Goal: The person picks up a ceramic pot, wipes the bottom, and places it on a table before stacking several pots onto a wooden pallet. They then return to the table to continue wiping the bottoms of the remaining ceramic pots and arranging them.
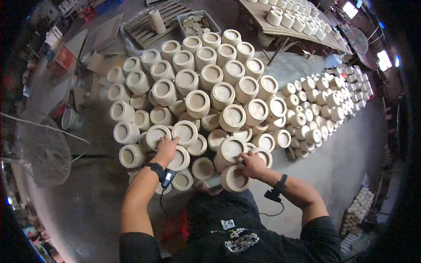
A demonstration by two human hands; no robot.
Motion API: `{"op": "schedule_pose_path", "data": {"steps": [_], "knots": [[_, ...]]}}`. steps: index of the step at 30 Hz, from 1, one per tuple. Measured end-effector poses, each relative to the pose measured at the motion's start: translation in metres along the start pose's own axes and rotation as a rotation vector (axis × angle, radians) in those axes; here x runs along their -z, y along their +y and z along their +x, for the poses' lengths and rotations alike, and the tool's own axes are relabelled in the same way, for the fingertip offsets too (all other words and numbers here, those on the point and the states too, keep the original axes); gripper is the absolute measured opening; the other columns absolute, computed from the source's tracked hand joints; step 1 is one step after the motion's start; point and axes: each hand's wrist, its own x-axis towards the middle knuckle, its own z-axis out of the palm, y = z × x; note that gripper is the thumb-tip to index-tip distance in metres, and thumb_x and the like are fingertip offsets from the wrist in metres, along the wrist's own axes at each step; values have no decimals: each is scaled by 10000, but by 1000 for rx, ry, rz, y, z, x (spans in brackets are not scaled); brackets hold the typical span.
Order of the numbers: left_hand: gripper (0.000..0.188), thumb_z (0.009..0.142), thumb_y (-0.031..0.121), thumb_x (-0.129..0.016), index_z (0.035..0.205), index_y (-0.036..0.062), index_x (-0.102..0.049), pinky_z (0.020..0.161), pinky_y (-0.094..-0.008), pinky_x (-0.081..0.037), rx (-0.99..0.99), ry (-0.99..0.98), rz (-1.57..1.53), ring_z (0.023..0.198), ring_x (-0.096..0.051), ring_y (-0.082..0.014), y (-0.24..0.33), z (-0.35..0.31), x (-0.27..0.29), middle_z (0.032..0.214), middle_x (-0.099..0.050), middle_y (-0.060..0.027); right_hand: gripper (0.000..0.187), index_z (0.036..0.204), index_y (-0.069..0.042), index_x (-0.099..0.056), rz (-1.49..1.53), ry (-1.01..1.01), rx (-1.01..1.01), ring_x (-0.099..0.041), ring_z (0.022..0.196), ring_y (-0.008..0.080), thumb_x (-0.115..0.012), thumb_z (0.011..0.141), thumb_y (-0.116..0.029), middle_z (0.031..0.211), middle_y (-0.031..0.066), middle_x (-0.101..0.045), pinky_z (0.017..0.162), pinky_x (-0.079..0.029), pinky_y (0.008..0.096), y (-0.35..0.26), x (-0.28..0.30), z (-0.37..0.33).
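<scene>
My left hand (165, 148) is closed over the edges where two cream ceramic pots meet, a left pot (154, 139) and a right pot (186, 131). Its thumb reaches the right one. Closer to my body, my right hand (254, 165) pinches the rims of two more pots, an upper pot (230, 149) and a lower pot (232, 179), with fingertips inside the recessed round ends. The lower one sits at the near edge of the stack, close to my shirt. A wide stack of similar pots (197, 101) spreads ahead of both hands, round recessed ends facing up.
At the right stands another stack of cream pieces (307, 101). A table (280, 30) at the back right carries rows of pots. Behind the stack are a wooden pallet (144, 33) and a crate of discs (215, 27). A fan (46, 153) stands at the left.
</scene>
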Motion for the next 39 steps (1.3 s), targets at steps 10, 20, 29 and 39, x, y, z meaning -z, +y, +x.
{"op": "schedule_pose_path", "data": {"steps": [10,20,29,39], "knots": [[375,901,114,-489,1245,218,-596,860,-476,-495,-66,156,-48,1044,-543,-371,-28,-6,-18,1100,-536,-188,471,1265,-208,-525,45,86,-34,-525,1062,472,-691,836,-310,1191,240,-483,828,-519,522,-55,-35,62],[569,881,98,-489,1420,276,-455,1011,-541,-369,43,271,68,1098,-496,-405,-24,-22,-26,1151,-518,-227,677,1386,-244,-455,75,161,-93,-489,1133,487,-685,754,-166,1288,231,-481,925,-468,537,-63,-37,63],[701,867,260,-647,1491,164,-340,1167,-524,-212,267,398,-310,1397,-259,-447,-36,-98,-30,1473,-336,-248,803,1370,-35,-436,-157,287,104,-504,1133,421,-791,708,-317,1232,222,-514,939,-450,491,-53,-31,59],[799,888,466,-597,1526,145,-240,1160,-578,-174,501,290,-151,1451,-157,-432,-94,-158,-35,1549,-217,-263,503,1257,-19,-483,291,47,455,-646,835,388,-671,866,-273,901,226,-660,731,-515,465,-161,-18,132]]}}
